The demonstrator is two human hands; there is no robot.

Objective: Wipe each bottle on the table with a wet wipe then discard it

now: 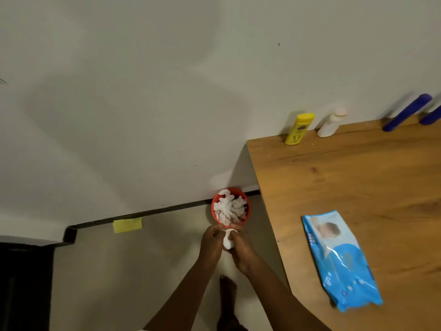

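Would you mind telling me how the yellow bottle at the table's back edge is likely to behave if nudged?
The yellow bottle stands upright, tall on a narrow base, so a push near its cap would probably tip it. It stands near the table corner, so it might fall off. Its smooth plastic looks somewhat slippery, especially against a wet wipe. How full it is cannot be seen.
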